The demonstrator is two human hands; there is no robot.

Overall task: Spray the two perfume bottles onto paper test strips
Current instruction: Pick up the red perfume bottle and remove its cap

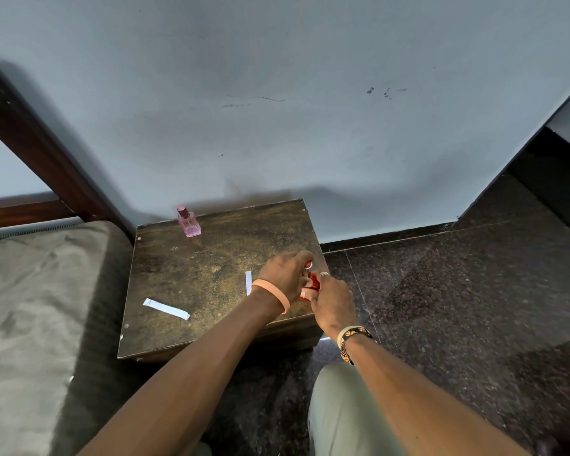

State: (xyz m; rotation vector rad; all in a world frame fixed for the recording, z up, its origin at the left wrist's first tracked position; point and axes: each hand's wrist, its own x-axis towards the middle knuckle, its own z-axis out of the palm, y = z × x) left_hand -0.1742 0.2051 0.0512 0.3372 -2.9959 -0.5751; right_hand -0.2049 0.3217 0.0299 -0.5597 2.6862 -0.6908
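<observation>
A pink perfume bottle point(189, 222) with a dark pink cap stands upright at the back left of a small wooden table point(211, 268). At the table's right edge both hands meet around a red perfume bottle point(314, 283), mostly hidden. My right hand point(333, 301) grips its lower part. My left hand point(288, 274) curls over its top, where a bit of red cap point(307, 265) shows. One white paper test strip point(166, 308) lies flat at the front left. A second strip point(248, 282) lies just left of my left wrist.
A bed with a grey-green mattress point(30, 307) and dark wooden frame point(37, 143) stands left of the table. A blue-grey wall point(277, 110) runs behind. Dark speckled floor tiles point(458, 291) spread to the right. My knee point(343, 409) is below the table.
</observation>
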